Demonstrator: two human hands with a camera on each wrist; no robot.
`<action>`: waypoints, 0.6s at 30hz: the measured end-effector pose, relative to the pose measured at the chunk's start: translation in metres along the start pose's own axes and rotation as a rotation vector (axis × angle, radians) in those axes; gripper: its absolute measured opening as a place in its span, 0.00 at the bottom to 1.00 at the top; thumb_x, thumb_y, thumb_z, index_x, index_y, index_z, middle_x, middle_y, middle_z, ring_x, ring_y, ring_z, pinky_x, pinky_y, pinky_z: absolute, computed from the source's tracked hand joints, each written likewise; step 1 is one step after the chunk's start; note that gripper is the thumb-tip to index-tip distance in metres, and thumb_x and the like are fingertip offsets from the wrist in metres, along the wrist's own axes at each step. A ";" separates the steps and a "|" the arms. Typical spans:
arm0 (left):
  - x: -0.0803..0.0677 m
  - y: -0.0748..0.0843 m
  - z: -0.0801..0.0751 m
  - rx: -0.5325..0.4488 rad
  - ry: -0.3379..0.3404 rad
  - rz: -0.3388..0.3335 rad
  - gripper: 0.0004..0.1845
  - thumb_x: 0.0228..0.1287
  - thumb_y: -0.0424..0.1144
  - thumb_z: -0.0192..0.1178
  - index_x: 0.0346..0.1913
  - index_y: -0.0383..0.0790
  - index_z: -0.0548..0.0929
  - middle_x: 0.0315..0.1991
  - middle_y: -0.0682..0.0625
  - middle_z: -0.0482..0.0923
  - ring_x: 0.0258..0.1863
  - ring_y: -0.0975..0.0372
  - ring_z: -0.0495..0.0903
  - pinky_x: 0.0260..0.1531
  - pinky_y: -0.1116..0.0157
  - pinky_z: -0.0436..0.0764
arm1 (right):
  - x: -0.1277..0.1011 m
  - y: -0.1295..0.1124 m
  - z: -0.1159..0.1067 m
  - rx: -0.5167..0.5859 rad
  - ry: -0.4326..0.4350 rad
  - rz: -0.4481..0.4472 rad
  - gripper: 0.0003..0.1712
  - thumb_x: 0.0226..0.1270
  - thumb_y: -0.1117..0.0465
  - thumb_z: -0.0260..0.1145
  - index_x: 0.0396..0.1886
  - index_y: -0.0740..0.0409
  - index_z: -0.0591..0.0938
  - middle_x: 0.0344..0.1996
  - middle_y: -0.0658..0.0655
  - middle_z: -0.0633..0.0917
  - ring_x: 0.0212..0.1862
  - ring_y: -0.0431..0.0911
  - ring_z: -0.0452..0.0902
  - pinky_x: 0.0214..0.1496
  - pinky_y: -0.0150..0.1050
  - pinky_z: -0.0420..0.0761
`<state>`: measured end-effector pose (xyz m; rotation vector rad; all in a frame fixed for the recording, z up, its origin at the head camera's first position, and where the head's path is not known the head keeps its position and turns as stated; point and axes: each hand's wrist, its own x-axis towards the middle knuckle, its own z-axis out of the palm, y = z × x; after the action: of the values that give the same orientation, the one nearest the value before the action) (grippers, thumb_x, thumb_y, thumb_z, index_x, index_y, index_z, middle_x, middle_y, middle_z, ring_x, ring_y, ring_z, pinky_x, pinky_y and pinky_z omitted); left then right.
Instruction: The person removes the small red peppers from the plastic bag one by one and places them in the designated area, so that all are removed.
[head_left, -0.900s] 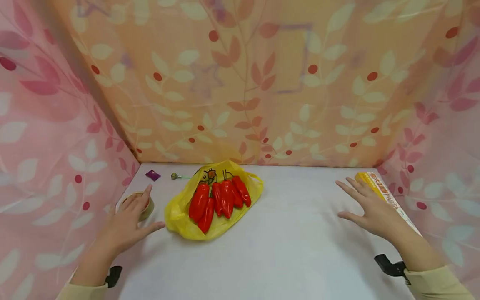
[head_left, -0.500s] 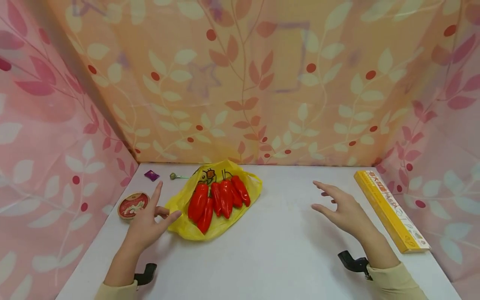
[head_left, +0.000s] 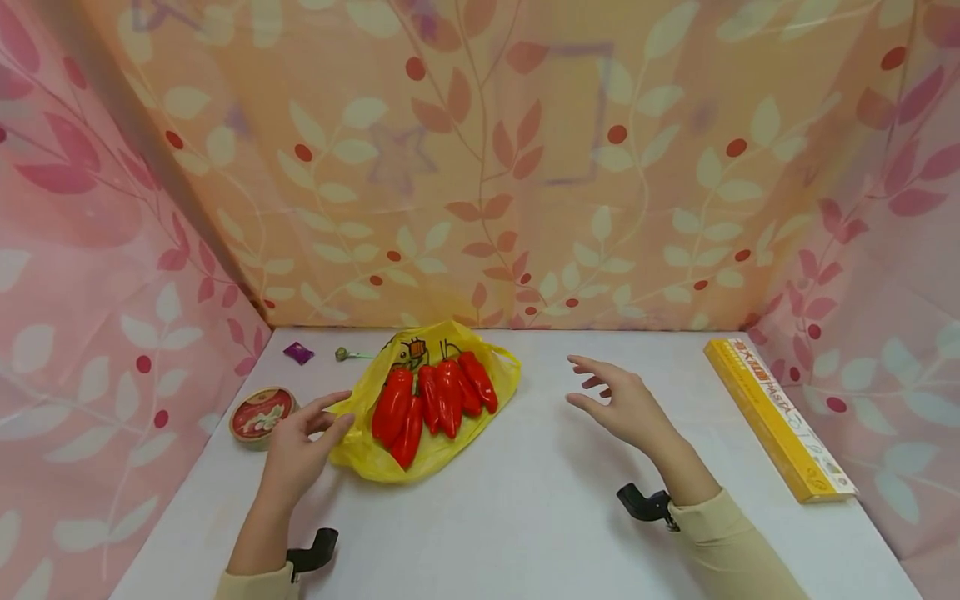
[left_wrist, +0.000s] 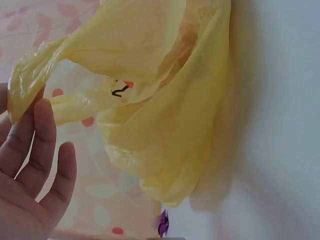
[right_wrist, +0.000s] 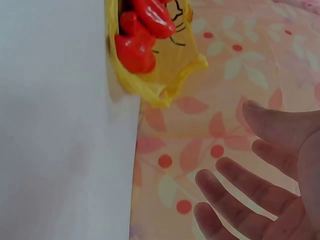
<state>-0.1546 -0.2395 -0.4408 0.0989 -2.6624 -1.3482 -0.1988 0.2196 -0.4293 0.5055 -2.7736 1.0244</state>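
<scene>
Several glossy red peppers (head_left: 447,398) lie in a yellow plastic bag (head_left: 427,467), with its mouth spread toward me. My left hand (head_left: 294,458) is at the bag's left end, fingers slightly bent, thumb and index finger apart. In the left wrist view a loop of the yellow bag (left_wrist: 165,120) overlaps the fingertips of the left hand (left_wrist: 30,165); whether they touch it I cannot tell. My right hand (head_left: 630,412) hovers to the right of the bag, holding nothing, its thumb and fingers spread apart in the right wrist view.
A round container with a red lid (head_left: 261,414) stands left of the left hand. Behind it lie a purple-wrapped candy (head_left: 299,353) and a lollipop (head_left: 352,354). A yellow pasta box (head_left: 776,421) lies at the right. Patterned cloth walls (head_left: 525,250) enclose the white table (head_left: 495,533).
Both hands have moved inward: the left one rightward to the bag's left end, the right one leftward from near the pasta box. The bag and peppers have stayed in place.
</scene>
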 end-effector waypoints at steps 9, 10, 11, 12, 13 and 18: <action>-0.001 0.000 0.002 -0.060 0.027 0.048 0.15 0.74 0.46 0.59 0.56 0.44 0.86 0.54 0.44 0.85 0.46 0.63 0.81 0.41 0.80 0.81 | 0.026 -0.021 0.025 0.134 -0.051 -0.033 0.33 0.65 0.52 0.74 0.69 0.43 0.76 0.56 0.52 0.85 0.51 0.49 0.84 0.52 0.51 0.85; -0.001 0.000 0.003 -0.071 0.022 0.038 0.15 0.75 0.46 0.59 0.56 0.44 0.86 0.55 0.44 0.85 0.45 0.64 0.81 0.41 0.80 0.80 | 0.029 -0.022 0.029 0.149 -0.058 -0.032 0.32 0.65 0.52 0.73 0.69 0.43 0.77 0.56 0.52 0.85 0.51 0.49 0.84 0.52 0.50 0.85; -0.001 0.000 0.004 -0.082 0.016 0.025 0.16 0.75 0.46 0.58 0.57 0.44 0.86 0.56 0.44 0.84 0.46 0.64 0.80 0.42 0.80 0.80 | 0.031 -0.024 0.033 0.165 -0.068 -0.028 0.31 0.66 0.52 0.73 0.69 0.44 0.77 0.57 0.52 0.85 0.51 0.48 0.84 0.51 0.49 0.86; 0.000 -0.001 0.004 -0.094 0.007 0.012 0.16 0.76 0.46 0.57 0.58 0.44 0.86 0.56 0.44 0.84 0.46 0.64 0.80 0.43 0.81 0.80 | 0.034 -0.025 0.037 0.181 -0.075 -0.021 0.30 0.66 0.52 0.73 0.68 0.44 0.78 0.57 0.51 0.85 0.51 0.48 0.84 0.51 0.48 0.86; 0.001 0.000 0.005 -0.105 -0.002 -0.002 0.16 0.76 0.46 0.57 0.58 0.44 0.85 0.57 0.44 0.83 0.47 0.63 0.80 0.44 0.81 0.79 | 0.037 -0.026 0.041 0.194 -0.084 -0.016 0.29 0.66 0.52 0.73 0.67 0.45 0.79 0.58 0.51 0.84 0.51 0.48 0.84 0.50 0.46 0.86; 0.000 0.004 0.004 -0.108 -0.055 -0.073 0.19 0.76 0.50 0.57 0.62 0.46 0.83 0.62 0.44 0.80 0.54 0.54 0.78 0.45 0.82 0.77 | 0.050 -0.035 0.066 0.250 -0.127 0.003 0.30 0.66 0.51 0.73 0.67 0.48 0.79 0.59 0.53 0.84 0.52 0.47 0.84 0.51 0.45 0.86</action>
<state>-0.1557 -0.2336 -0.4396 0.1495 -2.6477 -1.5360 -0.2341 0.1383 -0.4455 0.6179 -2.7679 1.3959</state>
